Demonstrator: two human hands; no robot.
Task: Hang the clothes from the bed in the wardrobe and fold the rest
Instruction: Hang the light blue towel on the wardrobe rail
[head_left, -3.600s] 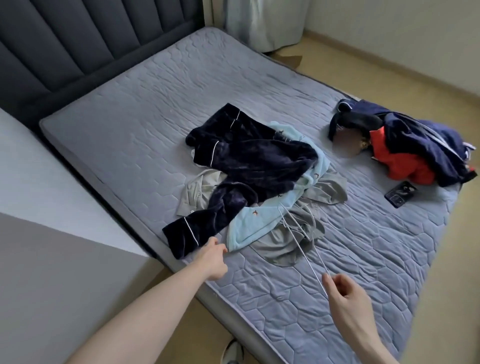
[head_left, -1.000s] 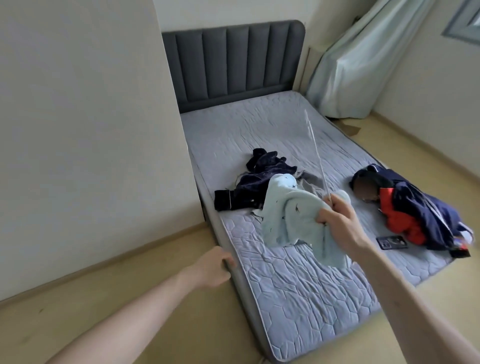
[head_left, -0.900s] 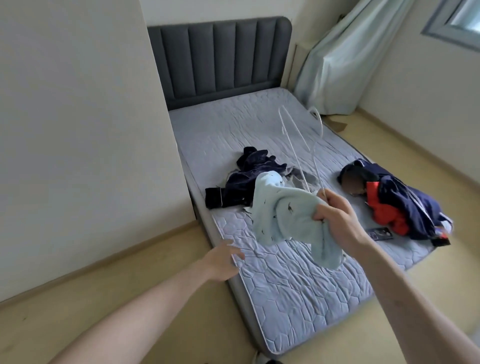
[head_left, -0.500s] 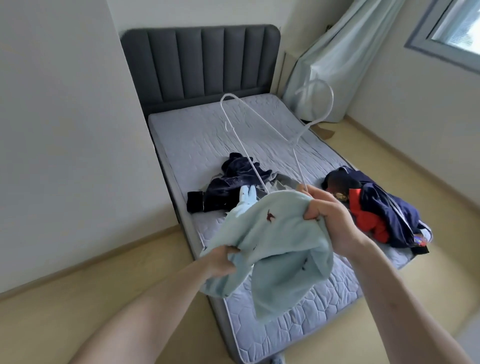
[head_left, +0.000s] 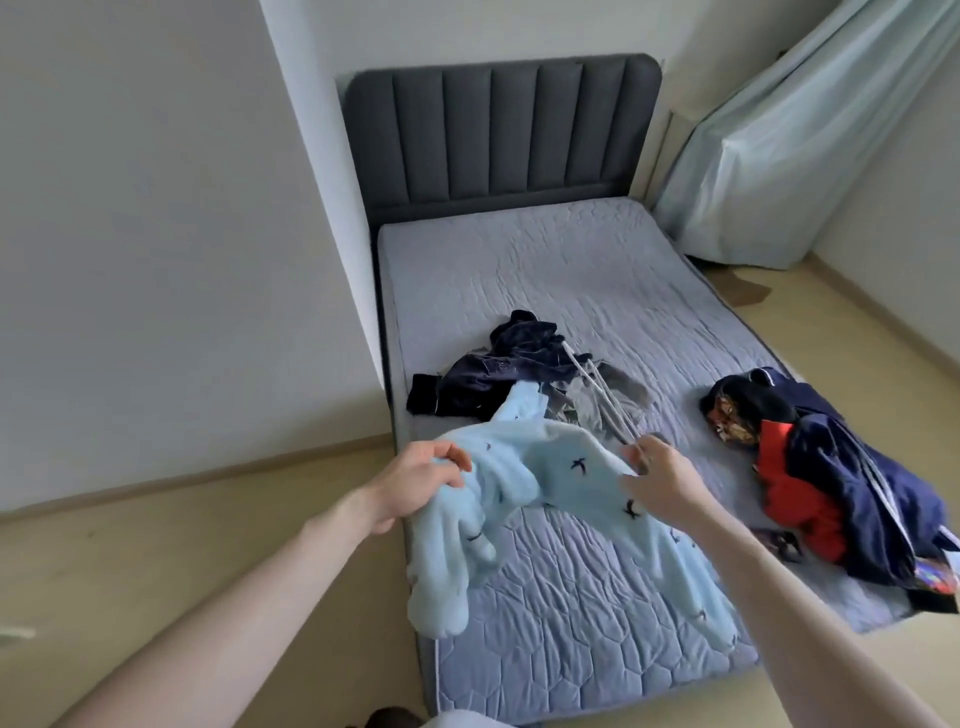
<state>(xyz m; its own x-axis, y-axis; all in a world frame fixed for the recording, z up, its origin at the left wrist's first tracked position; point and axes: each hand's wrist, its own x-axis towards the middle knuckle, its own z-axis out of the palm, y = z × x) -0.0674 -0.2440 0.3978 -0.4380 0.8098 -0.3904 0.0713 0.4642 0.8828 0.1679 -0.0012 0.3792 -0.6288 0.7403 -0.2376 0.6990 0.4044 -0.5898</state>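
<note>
While the left hand (head_left: 415, 480) grips one end of the light blue garment (head_left: 550, 483), the cloth stretches across above the bed (head_left: 571, 270) to the right hand (head_left: 662, 483), which pinches it together with a white hanger (head_left: 602, 397).

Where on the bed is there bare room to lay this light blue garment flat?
The widest bare stretch of mattress lies between the headboard and the dark navy clothes. A smaller bare patch sits at the foot, partly under the light blue garment. The middle is crowded with the navy and grey clothes; the right edge holds the navy-and-red pile.
</note>
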